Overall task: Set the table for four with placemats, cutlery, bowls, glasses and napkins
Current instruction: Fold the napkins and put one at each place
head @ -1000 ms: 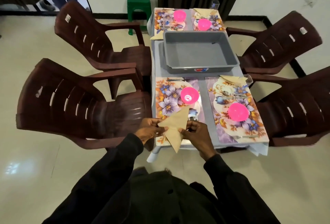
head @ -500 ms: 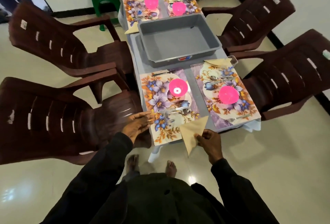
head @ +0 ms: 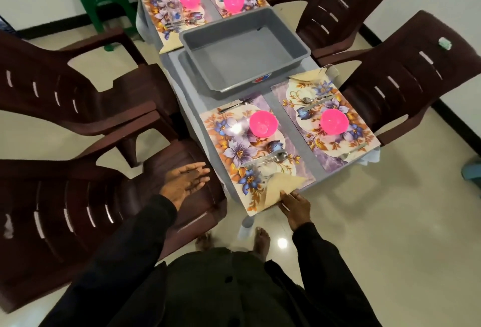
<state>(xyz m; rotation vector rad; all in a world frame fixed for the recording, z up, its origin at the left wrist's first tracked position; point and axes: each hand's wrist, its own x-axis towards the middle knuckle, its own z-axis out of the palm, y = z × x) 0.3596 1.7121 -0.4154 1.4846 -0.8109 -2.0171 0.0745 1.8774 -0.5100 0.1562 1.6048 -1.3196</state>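
At the near corner of the floral placemat (head: 221, 131), the folded tan napkin (head: 282, 183) lies flat, just this side of the spoon (head: 280, 156) and pink bowl (head: 263, 124). The right hand (head: 295, 205) touches the napkin's near edge with fairly straight fingers, clasping nothing. The left hand (head: 186, 183) hovers spread and empty over the brown chair (head: 78, 196).

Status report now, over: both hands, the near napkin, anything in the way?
Left hand open, above chair seat. Right hand touches napkin on near placemat corner. Spoon close behind napkin, nothing blocking.
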